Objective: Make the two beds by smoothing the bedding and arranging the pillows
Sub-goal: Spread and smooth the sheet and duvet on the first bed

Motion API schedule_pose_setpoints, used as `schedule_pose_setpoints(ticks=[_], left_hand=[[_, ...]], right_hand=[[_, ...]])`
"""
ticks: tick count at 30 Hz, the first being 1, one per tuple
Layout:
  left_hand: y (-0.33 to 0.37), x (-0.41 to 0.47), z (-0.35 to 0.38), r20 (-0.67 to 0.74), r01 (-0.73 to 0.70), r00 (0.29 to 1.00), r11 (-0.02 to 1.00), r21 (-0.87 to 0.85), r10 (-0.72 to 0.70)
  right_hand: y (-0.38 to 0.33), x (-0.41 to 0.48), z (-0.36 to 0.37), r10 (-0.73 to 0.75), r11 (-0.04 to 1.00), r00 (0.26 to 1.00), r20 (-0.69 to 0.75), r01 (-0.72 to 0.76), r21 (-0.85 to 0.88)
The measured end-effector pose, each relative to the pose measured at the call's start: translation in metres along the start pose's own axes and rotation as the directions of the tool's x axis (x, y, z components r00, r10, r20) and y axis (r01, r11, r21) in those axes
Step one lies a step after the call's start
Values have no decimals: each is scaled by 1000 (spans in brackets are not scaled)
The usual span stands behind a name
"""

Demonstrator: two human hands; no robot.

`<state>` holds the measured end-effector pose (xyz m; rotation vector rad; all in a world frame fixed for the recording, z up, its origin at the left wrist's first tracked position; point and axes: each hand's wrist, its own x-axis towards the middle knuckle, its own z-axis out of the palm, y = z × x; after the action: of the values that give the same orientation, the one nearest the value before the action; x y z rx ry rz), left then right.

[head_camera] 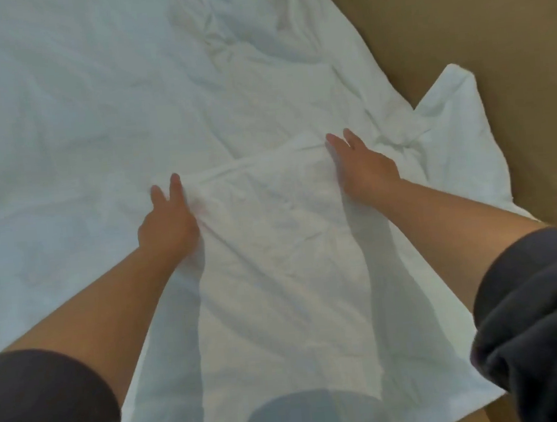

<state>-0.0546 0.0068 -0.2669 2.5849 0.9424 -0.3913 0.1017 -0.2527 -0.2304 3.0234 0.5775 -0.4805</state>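
The white, wrinkled cloth bedding (277, 295) lies spread across the bed and fills nearly the whole view, directly under both hands. The left hand (167, 224) rests on it with straight fingers (175, 186) laid flat, gripping nothing. Its thumb side is hidden by a raised fold. The right hand (366, 173) lies the same way, with fingers (351, 138) extended and pressing down, and no cloth is pinched in them. A long crease runs from one set of fingertips to the other, and the strip between the wrists and nearer the person looks fairly flat.

Beyond the right fingertips the cloth is bunched into deep rumples (239, 46). Beyond the left fingertips it is smoother but still rippled. To the outer side of the right fingers, a loose corner (452, 101) spills over the bed's edge above the brown carpeted floor (488, 7). Dark grey pushed-up sleeves (45, 409) frame the bottom corners.

By my reading, smoothing has only started. The far rumples and the hanging corner are unsorted. No pillow and no second bed are in view, so most of the work seems left.
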Motion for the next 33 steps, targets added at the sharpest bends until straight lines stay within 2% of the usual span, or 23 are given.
schedule_pose_setpoints(ticks=[2, 4, 5, 7, 9, 11, 12, 13, 14, 15, 16, 17, 21, 23, 27, 31, 33], left_hand=[[-8, 11, 13, -6, 3, 1000, 1000, 23, -3], [-16, 13, 18, -53, -67, 996, 997, 49, 70], [-18, 15, 15, -97, -109, 989, 994, 24, 111], [-18, 26, -5, -241, -200, 953, 979, -38, 185], [-12, 45, -33, -391, -275, 894, 957, -89, 220], [-7, 64, -41, -420, -300, 884, 938, -172, 205], [-8, 68, -32, -340, -270, 919, 948, -171, 200], [-11, 68, -14, -222, -236, 952, 967, -91, 212], [-15, 64, 10, -100, -223, 969, 974, 35, 225], [-21, 58, 33, -24, -245, 968, 959, 139, 251], [-29, 52, 50, 9, -278, 959, 939, 201, 282], [-36, 48, 58, 30, -313, 949, 923, 223, 314], [-81, 25, 25, 126, -393, 919, 854, 340, 373], [-118, -3, -6, 165, -381, 925, 841, 386, 343], [-211, -70, -75, 224, -253, 960, 861, 442, 168], [-316, -93, -147, 144, -23, 988, 888, 460, -49], [-366, -91, -177, 99, 52, 989, 878, 476, -112]], right_hand=[[-8, 18, 17, -53, 998, 993, 101, 58, -38], [-14, 16, 32, -83, 991, 982, 169, 98, -85], [-16, 12, 34, -93, 992, 989, 119, 102, -71], [-17, 17, 20, -47, 995, 989, -139, 58, 79], [-19, 35, -11, 108, 962, 905, -411, 10, 275], [-24, 50, -26, 166, 925, 840, -517, 49, 376], [-32, 51, -20, 122, 922, 869, -479, 80, 379], [-41, 48, -1, 57, 934, 926, -374, 83, 347], [-50, 42, 25, 15, 962, 983, -181, 35, 269], [-56, 35, 52, 21, 988, 999, 29, -25, 153], [-58, 28, 76, 55, 997, 984, 170, -63, 41], [-60, 24, 91, 91, 996, 967, 238, -88, -25], [-81, 6, 75, 187, 981, 941, 281, -196, 3], [-111, -17, 60, 160, 986, 952, 261, -169, 12], [-209, -74, 32, -78, 997, 939, 335, 72, 32], [-336, -117, 4, -303, 952, 875, 378, 299, 71], [-396, -128, -4, -362, 932, 863, 353, 344, 115]])
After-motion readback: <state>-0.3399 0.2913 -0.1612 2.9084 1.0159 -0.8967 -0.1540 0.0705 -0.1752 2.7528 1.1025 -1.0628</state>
